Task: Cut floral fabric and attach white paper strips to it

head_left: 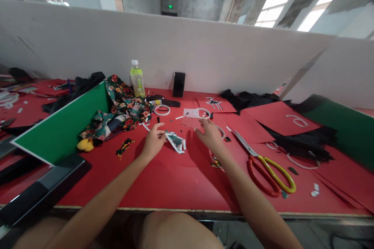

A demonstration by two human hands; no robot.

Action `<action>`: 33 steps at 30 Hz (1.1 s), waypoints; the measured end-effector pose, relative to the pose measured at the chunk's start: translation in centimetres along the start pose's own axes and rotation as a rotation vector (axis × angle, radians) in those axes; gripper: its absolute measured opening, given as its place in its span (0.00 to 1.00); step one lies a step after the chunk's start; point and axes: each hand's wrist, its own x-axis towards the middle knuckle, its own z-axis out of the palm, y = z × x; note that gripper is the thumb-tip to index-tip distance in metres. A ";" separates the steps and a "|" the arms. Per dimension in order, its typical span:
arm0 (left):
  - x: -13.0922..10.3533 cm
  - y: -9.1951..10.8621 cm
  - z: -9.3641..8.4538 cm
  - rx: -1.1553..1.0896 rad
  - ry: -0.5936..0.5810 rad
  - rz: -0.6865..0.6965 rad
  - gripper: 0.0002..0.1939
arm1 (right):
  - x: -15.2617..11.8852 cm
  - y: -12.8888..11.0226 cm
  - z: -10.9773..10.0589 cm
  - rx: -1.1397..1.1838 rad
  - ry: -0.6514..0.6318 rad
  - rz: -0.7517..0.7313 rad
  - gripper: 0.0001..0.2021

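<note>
Mid-frame, the left hand (154, 140) has its fingertips at the left corner of 1 cutout (176, 142) edged in white strips (whether they pinch it, I cannot tell), while the right hand (210, 136), fingers apart, holds nothing, near scissors (249, 148) at centre right.

The left hand (153, 141) and right hand (210, 135) are bare with slim fingers (158, 125), the left forearm (109, 190) and right forearm (248, 190) are uncovered and slender, widening from narrow wrists (144, 157), and a bare leg (178, 231) looks broadly rounded.
</note>
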 end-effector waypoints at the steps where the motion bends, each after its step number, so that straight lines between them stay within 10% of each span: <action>1: 0.0 -0.2 -0.1 0.068 0.000 0.016 0.18 | 0.3 0.7 -0.7 -0.150 -0.083 0.040 0.18; 9: -0.3 0.2 -0.2 0.286 0.091 0.173 0.21 | 1.2 3.8 -2.5 -0.342 -0.332 0.133 0.06; 19: 1.6 0.7 -2.9 -0.392 0.185 -0.287 0.24 | 0.3 0.9 0.3 -0.214 -0.126 0.073 0.11; 26: 2.2 1.4 -3.9 -0.708 0.049 -0.368 0.26 | -0.3 0.0 2.2 0.026 -0.037 -0.049 0.08; 33: 3.0 1.3 -4.8 -0.844 0.152 -0.380 0.18 | -0.4 0.2 3.0 0.197 0.017 -0.111 0.06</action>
